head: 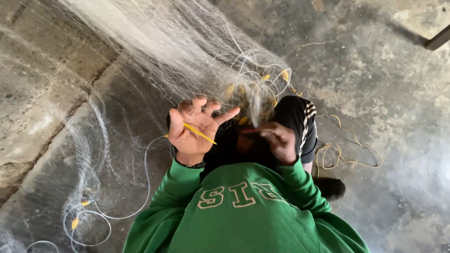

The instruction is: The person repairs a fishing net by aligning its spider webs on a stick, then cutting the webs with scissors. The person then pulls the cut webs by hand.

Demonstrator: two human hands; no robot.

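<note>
Net (pixel 154 51) mending, a yellow needle (pixel 199 133) in the left hand (pixel 192 133).

Net spreads up and left of the grip, bunching just above both hands among yellow floats (pixel 284 75). Left hand has fingers spread wide, the needle pinned across its palm by the thumb, mesh hooked over the fingertips. Right hand (pixel 280 140) is pinched narrow on a thin red tool (pixel 248 131) close beside it. Keeping the mesh taut over those spread fingers would likely help each knot sit even. Underneath is a stained concrete floor (pixel 398 117), with yellow cord (pixel 347 150) coiled to the right.

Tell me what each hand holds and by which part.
Left hand: yellow netting needle, gripped mid-shaft. Right hand: pinches fishing net strands; a reddish tool's grip cannot be told.
</note>
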